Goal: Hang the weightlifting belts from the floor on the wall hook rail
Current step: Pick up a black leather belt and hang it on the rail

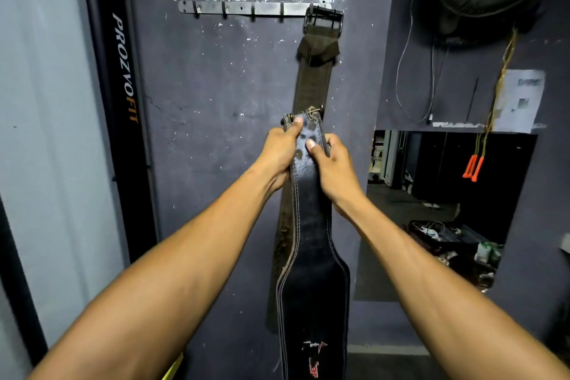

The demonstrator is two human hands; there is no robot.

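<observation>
Black leather belt (311, 256) held upright before the wall, its lower end cut off by the frame edge. Left hand (279, 154) and right hand (334, 166) both clench its narrow top, buckle mostly hidden behind fingers. Behind it, brown belt (310, 83) hangs from the hook rail's (246, 8) rightmost hook, lower length partly covered. Four hooks bare.
</observation>
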